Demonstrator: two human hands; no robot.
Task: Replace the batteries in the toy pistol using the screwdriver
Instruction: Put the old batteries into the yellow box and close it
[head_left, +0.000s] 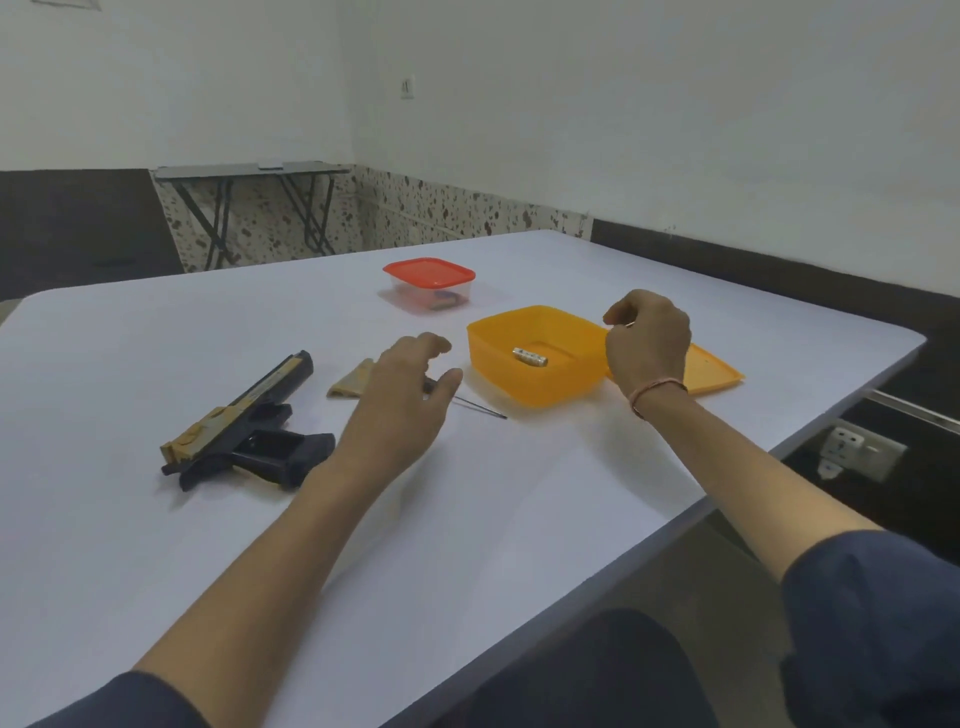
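Observation:
The black and gold toy pistol (248, 423) lies on its side at the left of the white table (208, 545), its grip compartment open. A gold cover piece (352, 379) lies near it. My left hand (400, 402) hovers open over the screwdriver (480, 407), hiding its handle; only the thin shaft shows. My right hand (647, 338) is raised beside the orange box (535, 358), fingers curled, pinching something small that I cannot make out. A small stack of batteries (530, 357) lies inside the orange box.
A clear box with a red lid (429, 285) stands farther back, with small items inside. The orange lid (714, 371) lies behind my right hand. The table's right edge runs diagonally nearby. A folding table (249, 208) stands against the far wall.

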